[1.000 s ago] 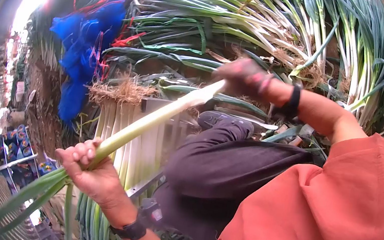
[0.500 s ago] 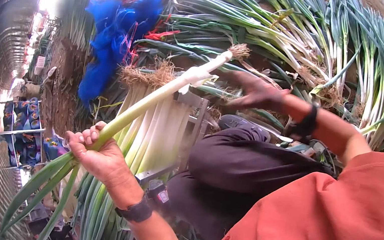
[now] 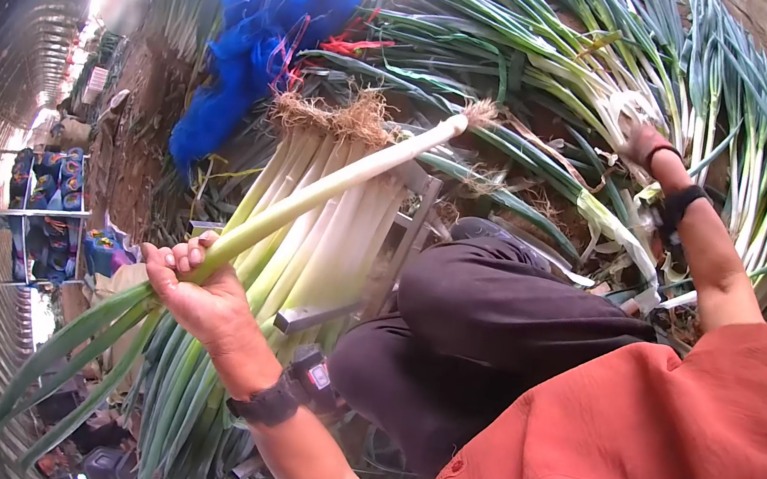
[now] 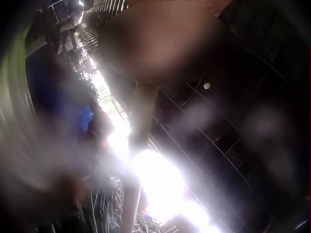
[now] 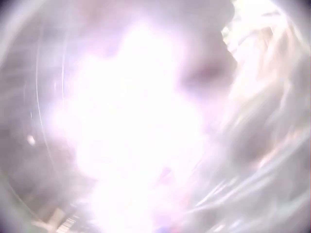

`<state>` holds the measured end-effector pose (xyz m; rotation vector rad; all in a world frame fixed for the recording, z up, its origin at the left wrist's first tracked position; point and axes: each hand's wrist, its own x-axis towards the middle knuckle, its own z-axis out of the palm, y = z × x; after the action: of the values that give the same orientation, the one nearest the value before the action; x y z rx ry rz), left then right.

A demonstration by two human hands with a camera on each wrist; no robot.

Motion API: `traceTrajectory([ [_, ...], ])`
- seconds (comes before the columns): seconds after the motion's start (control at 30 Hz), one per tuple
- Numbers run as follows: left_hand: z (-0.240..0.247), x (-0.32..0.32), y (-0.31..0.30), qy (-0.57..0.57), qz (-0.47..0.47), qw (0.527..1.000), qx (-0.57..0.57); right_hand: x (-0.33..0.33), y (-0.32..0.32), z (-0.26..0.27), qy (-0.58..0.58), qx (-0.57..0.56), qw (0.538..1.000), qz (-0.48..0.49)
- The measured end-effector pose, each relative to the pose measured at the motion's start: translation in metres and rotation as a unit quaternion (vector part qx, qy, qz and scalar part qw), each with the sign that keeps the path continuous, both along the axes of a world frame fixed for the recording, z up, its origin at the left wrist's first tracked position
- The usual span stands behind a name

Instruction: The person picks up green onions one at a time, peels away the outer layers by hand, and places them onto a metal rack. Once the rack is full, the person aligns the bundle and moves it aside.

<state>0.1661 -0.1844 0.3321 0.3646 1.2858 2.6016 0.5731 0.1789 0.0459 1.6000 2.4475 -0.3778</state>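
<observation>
My left hand (image 3: 208, 304) grips a large green onion (image 3: 342, 182) around its lower stalk, where the green leaves begin. The stalk slants up to the right, pale and smooth, ending in a small tuft of roots. In the left wrist view the stalk (image 4: 141, 116) runs down from the blurred hand. My right hand (image 3: 645, 144) is stretched far out over the onion pile, with loose white peel (image 3: 627, 106) at its fingers. Its fingertips are hidden behind the peel. Pale crumpled peel (image 5: 265, 58) also shows in the glaring right wrist view.
Behind the held onion, a bundle of onions (image 3: 306, 216) stands roots up in a metal frame (image 3: 320, 315). More onions (image 3: 754, 149) lie piled at the back and right. Blue netting (image 3: 259, 46) lies at the back left. My bent knees (image 3: 514, 307) are beside the frame.
My right hand has left the stalk and swung right to the pile. The loose peel is off the stalk, which now looks smooth. The left hand keeps its grip.
</observation>
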Motion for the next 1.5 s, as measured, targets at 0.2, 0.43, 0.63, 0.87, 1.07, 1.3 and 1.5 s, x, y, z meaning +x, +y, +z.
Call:
traceTrajectory([
  [0.2,0.007,-0.009,-0.015,0.03,-0.087,0.994,0.063,-0.136,-0.099,0.16,0.415,0.03,0.889,0.193],
  [0.43,0.016,-0.073,-0.072,0.091,-0.167,0.975,0.117,-0.324,-0.165,0.2,0.447,0.027,0.751,0.486],
  [0.63,0.007,-0.094,-0.152,-0.206,-0.073,0.955,-0.203,-0.444,-0.199,0.16,0.519,-0.041,0.687,0.507],
  [0.87,-0.002,-0.109,-0.173,0.125,0.035,0.667,-0.734,-0.483,-0.204,0.1,0.281,-0.053,0.815,0.505],
  [1.07,-0.037,-0.149,-0.149,0.366,-0.073,0.313,-0.873,-0.474,-0.192,0.106,0.282,-0.099,0.812,0.501],
  [1.3,-0.06,-0.131,-0.146,0.34,-0.059,0.311,-0.886,-0.468,-0.186,0.1,0.33,-0.108,0.815,0.464],
  [1.5,-0.066,-0.128,-0.152,0.354,-0.062,0.326,-0.875,-0.458,-0.183,0.112,0.252,-0.092,0.834,0.482],
])
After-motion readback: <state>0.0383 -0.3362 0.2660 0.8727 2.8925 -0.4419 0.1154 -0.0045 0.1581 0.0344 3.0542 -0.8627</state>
